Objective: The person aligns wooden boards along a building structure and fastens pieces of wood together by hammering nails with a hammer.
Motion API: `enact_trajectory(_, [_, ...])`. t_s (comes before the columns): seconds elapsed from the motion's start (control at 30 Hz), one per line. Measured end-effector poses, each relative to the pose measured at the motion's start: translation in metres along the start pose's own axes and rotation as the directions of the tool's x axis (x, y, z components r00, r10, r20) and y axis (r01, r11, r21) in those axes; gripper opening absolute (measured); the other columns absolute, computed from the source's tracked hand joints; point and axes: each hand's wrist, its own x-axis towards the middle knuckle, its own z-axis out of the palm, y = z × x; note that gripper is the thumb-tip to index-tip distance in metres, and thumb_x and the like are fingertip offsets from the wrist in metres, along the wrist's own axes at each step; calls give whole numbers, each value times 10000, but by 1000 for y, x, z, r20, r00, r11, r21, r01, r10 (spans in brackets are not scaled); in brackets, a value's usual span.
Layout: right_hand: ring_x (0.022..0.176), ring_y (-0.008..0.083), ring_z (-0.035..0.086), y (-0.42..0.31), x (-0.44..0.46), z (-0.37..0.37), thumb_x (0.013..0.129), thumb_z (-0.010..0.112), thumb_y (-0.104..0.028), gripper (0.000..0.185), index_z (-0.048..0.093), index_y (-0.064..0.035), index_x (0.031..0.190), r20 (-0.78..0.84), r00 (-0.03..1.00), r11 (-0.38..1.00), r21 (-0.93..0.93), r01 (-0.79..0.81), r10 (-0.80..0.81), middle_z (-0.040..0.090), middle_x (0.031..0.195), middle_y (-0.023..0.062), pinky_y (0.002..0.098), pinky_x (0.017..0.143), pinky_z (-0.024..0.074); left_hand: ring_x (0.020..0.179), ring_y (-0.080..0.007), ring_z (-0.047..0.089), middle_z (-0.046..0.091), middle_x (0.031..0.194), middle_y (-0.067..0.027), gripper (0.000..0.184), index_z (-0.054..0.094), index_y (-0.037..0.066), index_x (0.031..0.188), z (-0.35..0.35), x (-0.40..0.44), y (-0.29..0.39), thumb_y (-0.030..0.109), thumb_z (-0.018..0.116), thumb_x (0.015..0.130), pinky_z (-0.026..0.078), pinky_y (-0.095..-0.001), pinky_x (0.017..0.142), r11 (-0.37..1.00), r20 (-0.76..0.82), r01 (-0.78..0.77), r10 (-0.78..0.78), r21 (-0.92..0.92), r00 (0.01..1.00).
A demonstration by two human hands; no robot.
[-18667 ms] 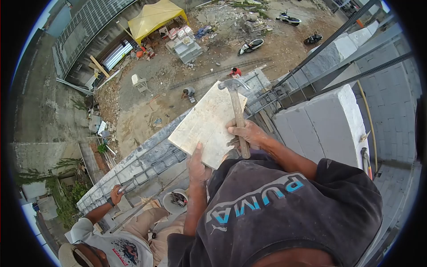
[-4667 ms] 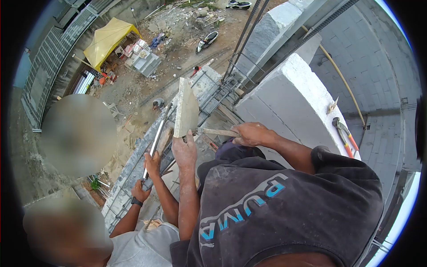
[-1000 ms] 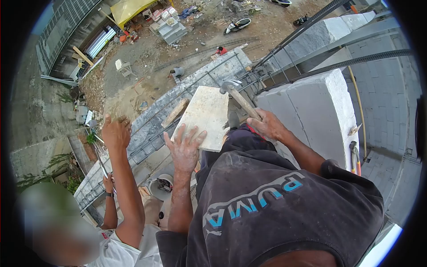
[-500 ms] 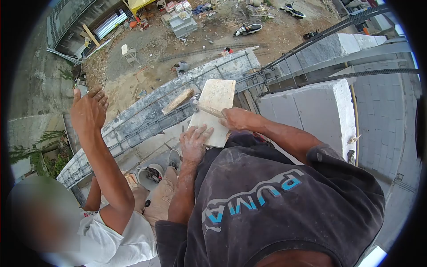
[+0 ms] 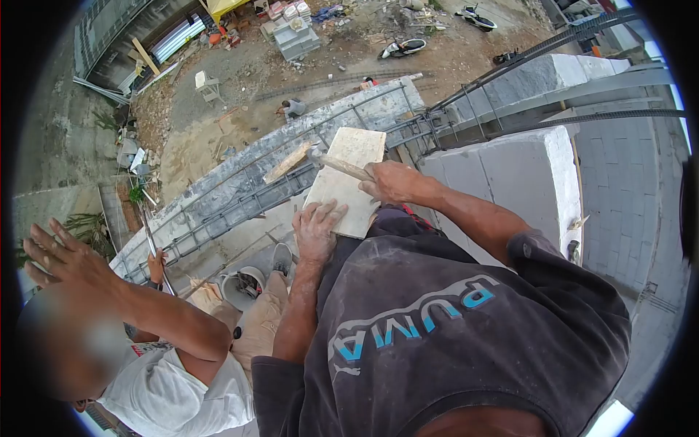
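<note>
My right hand (image 5: 395, 182) is closed around the wooden handle of a hammer (image 5: 348, 168). The hammer's metal head (image 5: 316, 154) is over the far left edge of a pale, flat board (image 5: 354, 148). That board slants away from my lap, its near end by my shirt. My left hand (image 5: 317, 224) grips its near left side, fingers laid over the top face; the underside is hidden. Just beyond the hammer head is a rough piece of wood (image 5: 287, 163), near the rebar.
A co-worker in a white shirt (image 5: 178, 390) is close on my left, one arm raised. Rebar (image 5: 262, 197) runs along the ledge in front. Pale blocks (image 5: 502, 171) stand at my right. Beyond the ledge, the ground (image 5: 240, 80) lies far below. A bucket (image 5: 244, 289) stands by the co-worker's feet.
The hammer has swung so its head is higher and farther out over the board. The co-worker's raised arm has dropped leftward, and their other hand now shows on a long bar.
</note>
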Motion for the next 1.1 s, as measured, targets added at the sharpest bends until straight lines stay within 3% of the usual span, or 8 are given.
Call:
enact_trajectory(0.13, [968,462,672,-31,-3,-13,961,545,-377,458,613,48,1117,-165,984,995,79,-56,69,684,989,305,539,867,513,1166,-204,544,649,1264,78,535,708,336,1196,1,-1,-2,48,676,747,337,-445,1014,1000,-48,-18,16,-22,999])
enact_trajectory(0.23, [964,472,666,12,23,20,959,554,-405,459,609,40,1059,50,998,994,-105,-25,31,674,956,312,549,850,504,1155,-211,559,655,1248,57,545,717,304,1189,2,-3,0,16,675,728,347,-441,1016,999,-67,-29,28,-24,997])
enact_trajectory(0.33, [960,465,668,30,30,17,938,595,-421,469,610,36,1042,-4,999,999,-29,38,-38,679,948,297,544,840,503,1179,-208,541,643,1267,64,542,711,316,1190,13,-14,-6,15,659,742,330,-462,1044,1000,-86,-30,30,-7,996])
enact_trajectory(0.53, [927,423,674,41,-4,24,874,693,-433,533,609,51,1082,-391,902,983,99,-155,182,676,941,279,496,816,514,1236,-203,495,614,1314,70,519,686,339,1218,9,-8,6,54,656,784,299,-528,1071,996,-40,64,-61,62,997])
enact_trajectory(0.63, [928,372,666,42,-18,21,820,749,-467,608,591,49,1102,-281,897,905,358,-231,340,662,968,272,450,818,517,1223,-204,508,619,1306,62,579,704,316,1217,1,4,16,33,687,712,302,-498,1056,996,-54,70,-73,-64,996])
enact_trajectory(0.83, [863,270,650,75,-8,58,748,820,-362,605,562,49,1109,-319,869,673,740,-22,379,662,972,177,388,778,529,1251,-236,509,611,1339,19,506,679,269,1259,-17,26,39,166,729,767,323,-503,1082,989,149,68,-48,-134,988])
enact_trajectory(0.93, [869,250,647,84,-6,61,740,818,-287,563,557,56,1101,-299,860,619,785,-24,413,663,978,164,387,786,530,1241,-308,545,636,1315,-63,447,680,168,1254,-25,37,15,226,731,813,388,-466,1083,808,329,153,54,-570,943])
enact_trajectory(1.1, [864,297,653,105,-2,90,721,813,-249,553,558,69,1094,-351,801,725,674,-144,486,663,950,200,403,795,526,1242,-364,559,647,1284,-183,445,669,27,1231,3,87,-82,266,708,857,414,-439,1094,910,-40,375,-388,-177,921])
